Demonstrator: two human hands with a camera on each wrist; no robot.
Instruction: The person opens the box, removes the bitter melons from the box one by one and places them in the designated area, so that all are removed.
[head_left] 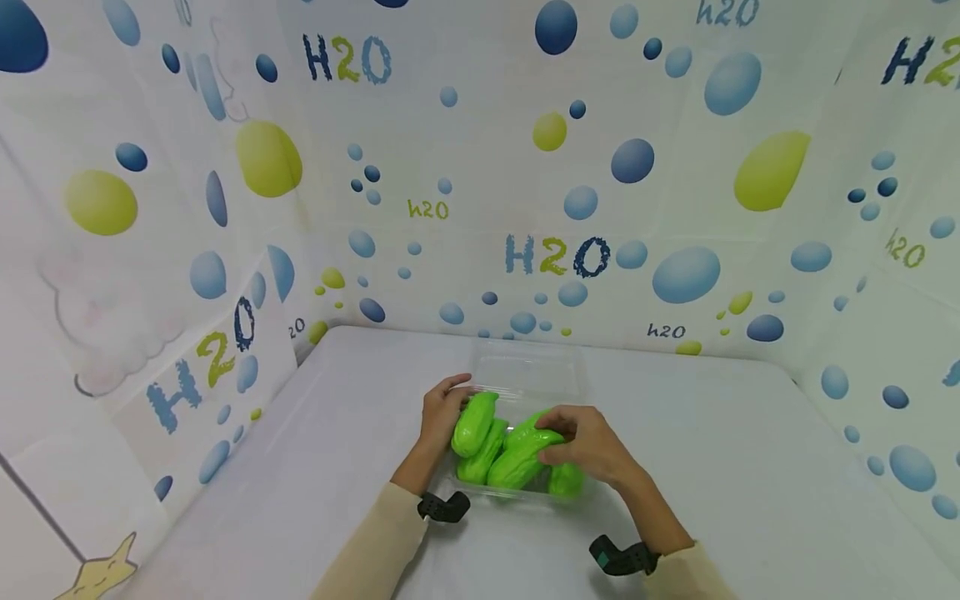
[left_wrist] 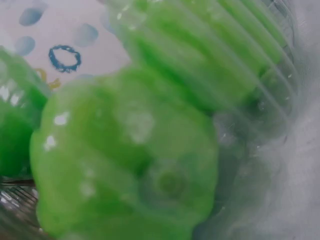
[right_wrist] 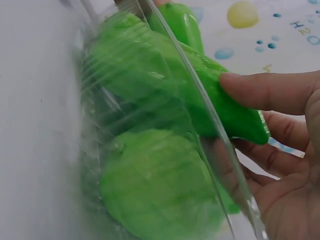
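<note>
Several glossy, bright green pepper-like vegetables (head_left: pixel 521 458) lie piled in a clear plastic box (head_left: pixel 517 493). My right hand (head_left: pixel 588 442) reaches over the box from the right. Its thumb (right_wrist: pixel 265 90) presses on the tapered end of one green pepper (right_wrist: pixel 235 112), with the fingers curled beneath. My left hand (head_left: pixel 441 415) is at the box's left side, close against the uppermost green pepper (head_left: pixel 475 425), its fingers partly hidden behind it. In the left wrist view, a lobed green pepper (left_wrist: pixel 125 150) fills the middle, and that hand is out of frame.
Behind the peppers, the box's clear lid (head_left: pixel 525 371) lies folded back. A white tabletop (head_left: pixel 712 467) spreads around it. Patterned curtains (head_left: pixel 480 167) rise at the back and sides. A black wrist camera (head_left: pixel 444 507) is strapped to the left wrist, another (head_left: pixel 622 557) to the right.
</note>
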